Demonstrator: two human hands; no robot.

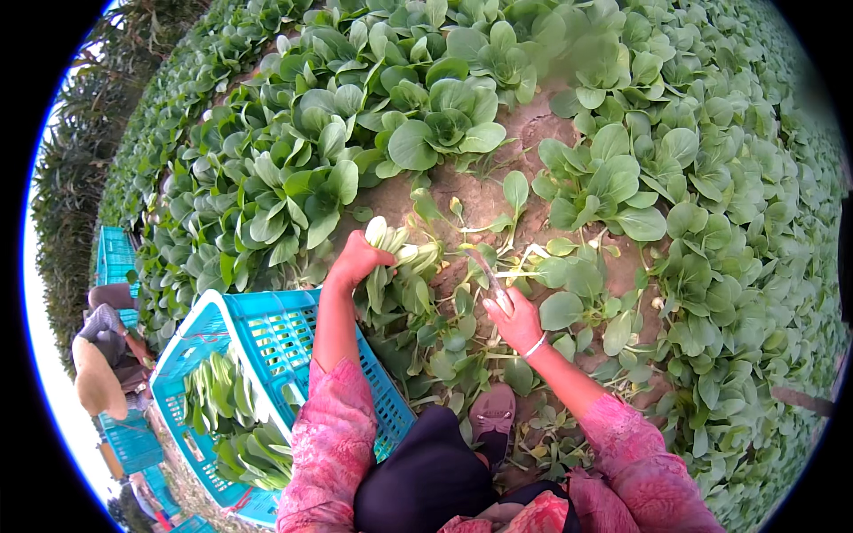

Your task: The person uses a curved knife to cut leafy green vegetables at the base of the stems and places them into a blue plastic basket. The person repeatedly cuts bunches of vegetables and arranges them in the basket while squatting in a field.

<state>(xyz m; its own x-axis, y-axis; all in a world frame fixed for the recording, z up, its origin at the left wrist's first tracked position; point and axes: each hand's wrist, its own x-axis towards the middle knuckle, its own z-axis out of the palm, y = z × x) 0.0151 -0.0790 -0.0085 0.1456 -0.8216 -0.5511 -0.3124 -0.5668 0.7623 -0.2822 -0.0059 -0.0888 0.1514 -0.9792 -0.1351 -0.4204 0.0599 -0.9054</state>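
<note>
My left hand (363, 261) is closed on a bunch of leafy greens (400, 250), their pale stem ends up and their leaves hanging down. In my right hand (518, 323) is a knife with a thin curved blade (485, 266), its tip over the soil close to the bunch. Below both hands, loose leaves and cut stalks (520, 273) lie on the brown ground. A blue plastic crate (273, 333) stands beside my left forearm, with bunches of greens (220, 393) inside.
Rows of leafy green plants (446, 126) grow ahead and to the right (706, 266). My shoe (493, 410) is on the soil among leaves. At the far left a person in a straw hat (96, 380) crouches near more blue crates (130, 440). Tall dark plants (73, 166) stand behind.
</note>
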